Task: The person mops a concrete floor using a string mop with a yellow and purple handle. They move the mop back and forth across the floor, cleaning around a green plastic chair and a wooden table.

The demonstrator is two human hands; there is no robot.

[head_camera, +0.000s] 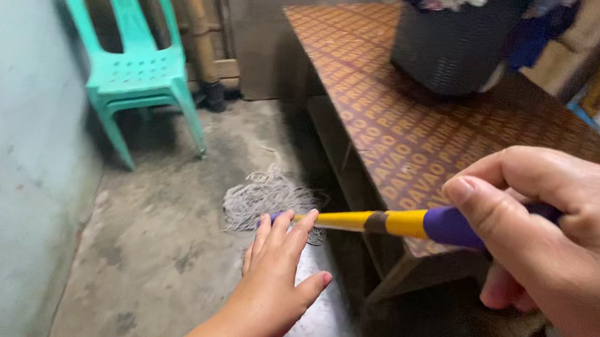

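Right hand [568,242] clenched on the mop handle [393,222], whose long axis runs away down-left past the table's [428,131] near corner to the mop head [265,199] on the floor; left hand [274,277], fingers spread, touches the handle lower down.

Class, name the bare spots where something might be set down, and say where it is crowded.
Bare: tabletop in front of the dark basket; floor between chair and mop head. Crowded: both hands on the mop handle.

A turquoise plastic chair [133,54] stands near a patterned table [413,129] bearing a dark basket [451,45].
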